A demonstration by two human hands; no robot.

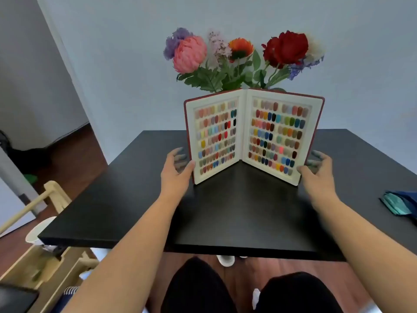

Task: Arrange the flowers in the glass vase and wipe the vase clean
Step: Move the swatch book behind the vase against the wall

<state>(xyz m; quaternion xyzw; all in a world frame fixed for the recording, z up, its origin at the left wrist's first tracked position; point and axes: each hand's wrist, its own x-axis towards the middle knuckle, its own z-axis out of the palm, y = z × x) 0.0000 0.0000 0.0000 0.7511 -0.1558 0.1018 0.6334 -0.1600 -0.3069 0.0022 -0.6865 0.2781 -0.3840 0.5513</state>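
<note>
A bunch of artificial flowers (239, 59), pink, purple, orange, red and white with green leaves, rises behind an open nail-colour swatch book (246, 134). The book stands upright on the black table (225, 220) and hides the vase completely. My left hand (176, 170) holds the book's left cover edge, thumb in front and fingers curled behind. My right hand (318, 175) holds the right cover edge the same way. A folded blue and teal cloth (399, 204) lies at the table's right edge.
A pale wall stands close behind the table. To the left, below the table, are a light wooden chair or rack (52, 222) and a white cup (38, 231). My dark-clad knees (248, 290) are under the near table edge.
</note>
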